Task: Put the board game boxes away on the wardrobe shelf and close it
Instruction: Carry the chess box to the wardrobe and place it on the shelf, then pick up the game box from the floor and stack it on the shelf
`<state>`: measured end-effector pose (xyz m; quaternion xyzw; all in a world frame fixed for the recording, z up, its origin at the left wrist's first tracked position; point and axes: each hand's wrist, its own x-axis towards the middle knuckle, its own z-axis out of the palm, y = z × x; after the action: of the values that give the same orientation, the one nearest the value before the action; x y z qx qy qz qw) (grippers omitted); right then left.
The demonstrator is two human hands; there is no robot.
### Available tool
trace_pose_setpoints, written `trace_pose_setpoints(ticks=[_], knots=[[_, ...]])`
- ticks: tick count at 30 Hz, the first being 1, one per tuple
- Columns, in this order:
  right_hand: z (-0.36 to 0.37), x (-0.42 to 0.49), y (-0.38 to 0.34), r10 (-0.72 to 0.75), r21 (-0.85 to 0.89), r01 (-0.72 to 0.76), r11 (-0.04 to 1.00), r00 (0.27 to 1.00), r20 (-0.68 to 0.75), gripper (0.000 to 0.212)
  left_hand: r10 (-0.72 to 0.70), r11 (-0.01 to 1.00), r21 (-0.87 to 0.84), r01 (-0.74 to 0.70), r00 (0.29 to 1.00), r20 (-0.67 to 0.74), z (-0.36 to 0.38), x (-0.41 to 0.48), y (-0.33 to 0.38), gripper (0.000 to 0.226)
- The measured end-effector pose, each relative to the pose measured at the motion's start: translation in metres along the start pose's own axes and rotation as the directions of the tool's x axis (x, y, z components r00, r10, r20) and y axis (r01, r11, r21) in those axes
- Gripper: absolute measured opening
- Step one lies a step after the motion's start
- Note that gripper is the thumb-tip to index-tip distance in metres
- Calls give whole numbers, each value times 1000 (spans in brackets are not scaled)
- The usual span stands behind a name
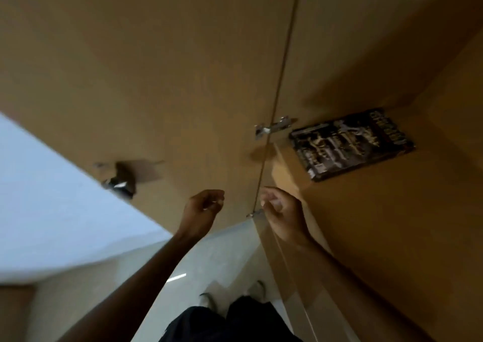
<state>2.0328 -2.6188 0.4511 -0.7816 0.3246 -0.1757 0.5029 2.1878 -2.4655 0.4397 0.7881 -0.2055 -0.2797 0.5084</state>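
The tan wooden wardrobe (162,62) fills most of our view, shot's pretty blurry. A dark printed board game box (351,144) lies flat on its shelf at the right, next to a small metal latch (273,128). Our left hand (202,208) and right hand (281,211) are raised near the door edge, both loosely curled and holding nothing.

One board game box (352,144), two hands (205,205) (281,208), two metal hinges (273,127) (119,181)
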Motion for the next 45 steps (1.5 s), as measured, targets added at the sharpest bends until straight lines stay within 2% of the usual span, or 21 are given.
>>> trace_pose_setpoints(ticks=[4,7,11,15,18,21,22,23,25,29,33,36,40,45], knots=[[77,-34,-17,21,-47,-10,999,974,227,29,-151,984,-118,131,971,-186,-68,-75,-55,20],[139,-70,-34,-28,-58,54,997,920,392,28,-243,957,-225,181,925,-293,-114,-143,-95,20],[222,-136,-65,-86,-45,138,989,807,584,26,-345,920,-337,202,823,-450,-174,-247,-148,21],[296,-205,-94,-111,-38,196,980,694,711,25,-413,896,-387,216,723,-554,-224,-345,-192,22],[357,-266,-122,-153,-16,283,959,565,811,25,-465,873,-450,190,604,-647,-257,-427,-225,20],[413,-334,-152,-185,36,351,936,401,897,25,-540,833,-530,156,433,-722,-279,-507,-255,21],[438,-362,-164,-186,56,374,926,321,928,25,-567,819,-558,138,353,-745,-286,-539,-265,20],[443,-370,-168,-194,70,379,923,300,934,25,-580,809,-571,137,336,-742,-287,-547,-267,20],[478,-412,-184,-197,111,424,899,164,967,26,-618,785,-611,105,205,-759,-296,-590,-281,19],[559,-509,-213,-162,207,516,831,-132,978,26,-675,735,-678,7,-85,-733,-315,-681,-311,19],[626,-604,-232,-127,299,534,791,-335,933,26,-712,688,-722,-77,-267,-650,-330,-755,-335,19],[667,-690,-246,-67,383,556,738,-504,861,27,-744,635,-745,-206,-421,-518,-334,-815,-347,20],[695,-800,-256,27,506,548,666,-696,718,29,-751,596,-713,-369,-572,-331,-329,-886,-363,22],[708,-936,-255,100,669,475,571,-849,518,27,-707,609,-611,-505,-695,-130,-310,-972,-382,19]])
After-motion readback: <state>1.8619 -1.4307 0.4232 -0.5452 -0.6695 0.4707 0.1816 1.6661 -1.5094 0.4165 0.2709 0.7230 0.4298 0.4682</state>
